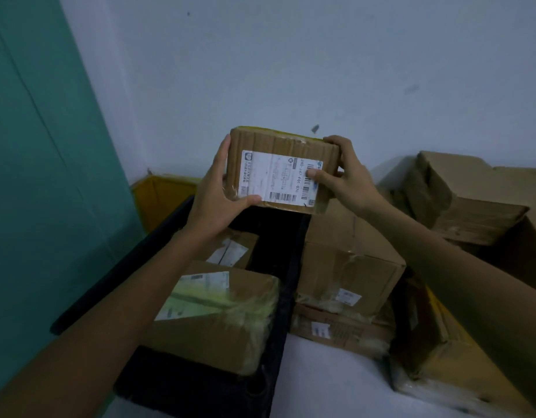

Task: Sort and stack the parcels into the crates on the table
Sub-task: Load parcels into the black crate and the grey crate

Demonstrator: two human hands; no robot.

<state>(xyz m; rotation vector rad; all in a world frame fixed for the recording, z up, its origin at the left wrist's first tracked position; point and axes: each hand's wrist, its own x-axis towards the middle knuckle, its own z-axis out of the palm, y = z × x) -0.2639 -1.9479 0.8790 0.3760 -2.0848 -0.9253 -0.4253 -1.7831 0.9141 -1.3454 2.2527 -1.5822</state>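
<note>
We are holding a small cardboard parcel [279, 168] up in the air above a black crate [279, 342], its white shipping label [277, 178] facing us. Our left hand [218, 191] is gripping its left edge, thumb curled under the bottom. Our right hand [342, 173] is clasping the right edge, thumb pressing the label. Two taped parcels are lying inside the crate, with more boxes [348, 267] stacked just beside it.
</note>
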